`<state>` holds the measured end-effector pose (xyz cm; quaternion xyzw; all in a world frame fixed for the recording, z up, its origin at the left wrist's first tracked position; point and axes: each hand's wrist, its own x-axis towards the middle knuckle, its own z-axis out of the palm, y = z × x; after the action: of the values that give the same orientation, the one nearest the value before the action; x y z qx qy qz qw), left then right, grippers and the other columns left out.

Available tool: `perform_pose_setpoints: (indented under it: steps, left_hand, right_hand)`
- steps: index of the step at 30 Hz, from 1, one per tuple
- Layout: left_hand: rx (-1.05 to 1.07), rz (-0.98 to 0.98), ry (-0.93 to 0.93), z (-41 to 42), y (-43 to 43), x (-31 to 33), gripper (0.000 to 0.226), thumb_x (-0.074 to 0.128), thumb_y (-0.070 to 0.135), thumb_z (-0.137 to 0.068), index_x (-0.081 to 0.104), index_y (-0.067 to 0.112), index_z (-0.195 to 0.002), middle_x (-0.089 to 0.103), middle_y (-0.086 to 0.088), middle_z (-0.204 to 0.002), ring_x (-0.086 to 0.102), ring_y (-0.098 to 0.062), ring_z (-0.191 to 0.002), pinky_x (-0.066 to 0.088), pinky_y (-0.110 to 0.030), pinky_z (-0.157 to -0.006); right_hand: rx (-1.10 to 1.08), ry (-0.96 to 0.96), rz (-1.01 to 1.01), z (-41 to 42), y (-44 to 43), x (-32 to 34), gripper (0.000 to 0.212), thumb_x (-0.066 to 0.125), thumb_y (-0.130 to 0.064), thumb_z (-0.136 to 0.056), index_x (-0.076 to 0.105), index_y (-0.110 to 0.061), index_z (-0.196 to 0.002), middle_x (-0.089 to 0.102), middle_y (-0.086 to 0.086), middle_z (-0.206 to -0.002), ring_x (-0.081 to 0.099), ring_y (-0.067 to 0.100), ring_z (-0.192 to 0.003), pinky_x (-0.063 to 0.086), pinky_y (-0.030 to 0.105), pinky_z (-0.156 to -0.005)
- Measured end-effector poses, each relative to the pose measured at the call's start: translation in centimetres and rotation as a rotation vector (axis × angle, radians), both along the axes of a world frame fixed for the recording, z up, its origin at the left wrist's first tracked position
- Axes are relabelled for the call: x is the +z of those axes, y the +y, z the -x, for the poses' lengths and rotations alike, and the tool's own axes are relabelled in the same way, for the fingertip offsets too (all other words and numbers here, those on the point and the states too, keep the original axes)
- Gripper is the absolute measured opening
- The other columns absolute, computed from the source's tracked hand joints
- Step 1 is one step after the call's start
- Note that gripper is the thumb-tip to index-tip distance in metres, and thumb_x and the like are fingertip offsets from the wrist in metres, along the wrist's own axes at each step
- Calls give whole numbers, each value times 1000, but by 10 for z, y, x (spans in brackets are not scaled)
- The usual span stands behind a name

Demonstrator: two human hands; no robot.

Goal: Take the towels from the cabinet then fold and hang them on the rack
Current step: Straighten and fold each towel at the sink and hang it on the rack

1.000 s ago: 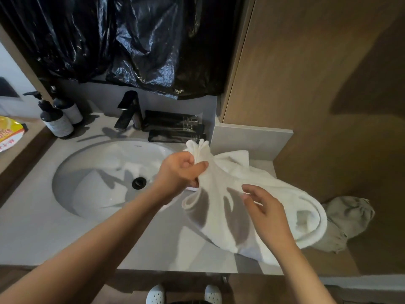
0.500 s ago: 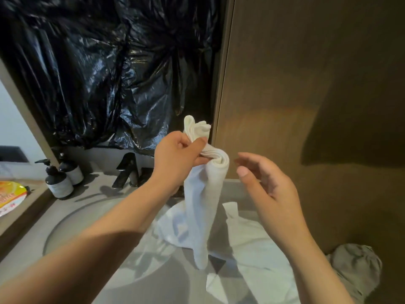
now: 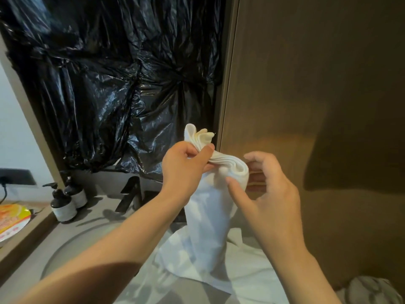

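A white towel hangs bunched in front of me above the grey counter, its lower part trailing onto the counter. My left hand is shut on the towel's gathered top corner, which sticks up above my fingers. My right hand is just to the right, thumb and fingers curled around the towel's folded edge and touching it. More white towel cloth lies spread on the counter below. No rack is in view.
Black plastic sheeting covers the wall above the sink. A black tap and two dark pump bottles stand at the sink's back. A brown wooden panel fills the right. A grey cloth lies bottom right.
My left hand lifted the towel's corner up off the counter. My right hand let go lower down, rose and closed in on the towel's folded top edge. The view tilted upward.
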<state>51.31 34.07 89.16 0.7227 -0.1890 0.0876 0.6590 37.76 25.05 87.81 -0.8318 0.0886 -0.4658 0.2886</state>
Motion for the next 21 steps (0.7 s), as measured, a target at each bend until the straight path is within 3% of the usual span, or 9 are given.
perform_pose_setpoints:
  steps: [3,5,8,9,12,13,15,18,21]
  left_hand:
    - [-90,63,97,-2,3,5,40,74,34,-82,53,15,-54,62,-2,-54,64,-12,-55,56,-35,-69]
    - [-160,-17,82,-6,10,9,39,73,40,-82,57,13,-59,67,-1,-57,67,-13,-58,57,-34,-74]
    - [-94,-210,-221,-12,25,11,27,74,46,-78,57,25,-74,63,14,-73,58,0,-63,44,-12,-66]
    - [-114,-246,-344,-12,31,13,25,75,44,-77,55,29,-81,59,16,-83,57,0,-69,44,-11,-65]
    - [-313,-435,-646,-15,41,16,43,75,41,-80,56,29,-117,54,14,-121,52,0,-110,43,-14,-93]
    - [-381,-514,-679,-17,43,18,54,72,44,-81,52,29,-129,49,15,-135,43,0,-125,34,-12,-104]
    - [-511,-629,-653,-20,44,21,70,68,49,-83,38,34,-144,35,21,-149,25,6,-138,18,-3,-106]
    - [-659,-686,-593,-22,42,24,76,69,50,-83,31,40,-147,39,27,-144,27,10,-135,21,-3,-103]
    - [-717,-675,-586,-20,39,25,64,69,47,-83,41,40,-141,51,23,-129,40,5,-123,33,-11,-100]
  right_hand:
    - [20,-37,60,-1,-4,3,24,63,-37,-90,52,-37,-110,57,-29,-99,59,-1,-94,54,14,-70]
    - [57,-37,63,0,-6,6,20,54,-41,-90,57,-33,-107,57,-28,-96,59,-2,-93,52,10,-73]
    - [107,-10,33,-2,-13,9,16,54,-44,-88,59,-36,-101,61,-27,-97,60,-5,-97,49,5,-73]
    - [120,3,19,-3,-16,9,13,57,-42,-88,59,-39,-100,62,-27,-99,59,-6,-98,47,3,-72]
    - [133,45,40,-6,-23,11,16,66,-28,-89,61,-41,-99,61,-27,-101,59,-5,-99,46,3,-73]
    - [136,62,50,-6,-23,12,19,66,-25,-90,61,-41,-98,61,-27,-101,60,-5,-99,47,3,-74]
    - [152,86,66,-7,-22,14,21,66,-22,-91,61,-41,-98,62,-26,-100,60,-3,-99,48,5,-76]
    - [180,115,88,-6,-21,20,14,63,-24,-91,63,-36,-100,63,-24,-98,61,0,-99,50,8,-78]
    - [166,129,116,-2,-20,29,12,59,-32,-90,64,-33,-100,64,-24,-95,62,0,-98,50,9,-79]
